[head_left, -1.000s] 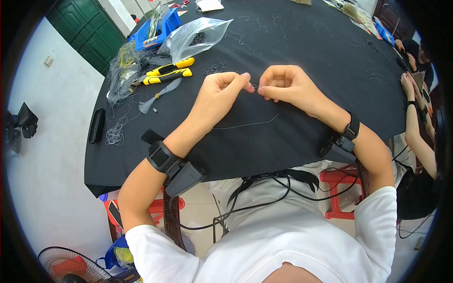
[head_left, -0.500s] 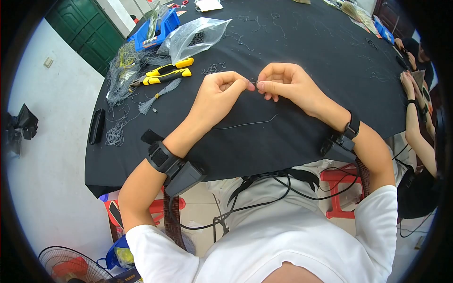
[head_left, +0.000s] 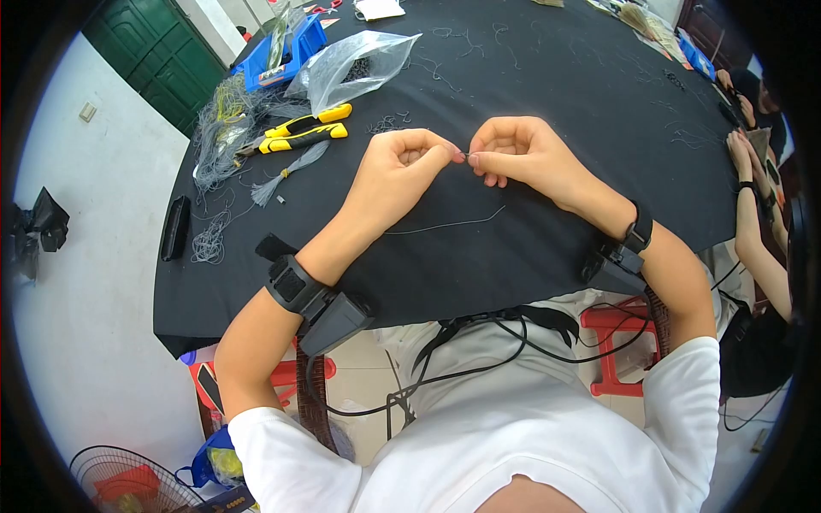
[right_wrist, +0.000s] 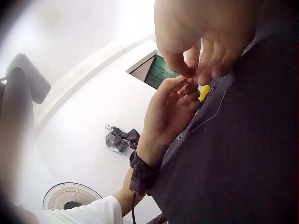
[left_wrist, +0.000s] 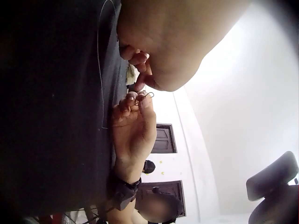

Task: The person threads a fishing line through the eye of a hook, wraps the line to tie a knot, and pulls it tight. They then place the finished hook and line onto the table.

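My left hand (head_left: 395, 175) and right hand (head_left: 530, 158) meet fingertip to fingertip above the black table, thumb and index finger pinched on each. A small dark fish hook (left_wrist: 152, 95) sticks out from the right hand's fingertips in the left wrist view. The left fingertips pinch a thin line right beside it, most of it hidden by the fingers. Below the hands a loose strand of clear line (head_left: 445, 227) lies in a slight curve. A small heap of dark hooks (head_left: 389, 125) lies just beyond the left hand.
Yellow-and-black pliers (head_left: 304, 137), a tied bundle of line (head_left: 295, 171) and a grey tangle of line (head_left: 218, 141) lie at the left. Behind are a clear plastic bag (head_left: 355, 73) and a blue bin (head_left: 299, 56). Another person's arm (head_left: 748, 214) rests at the right edge.
The fingertips of both hands have shifted slightly; the small loop of wire or line visible between them earlier is now mostly covered. The arms and the things on the table stay put.
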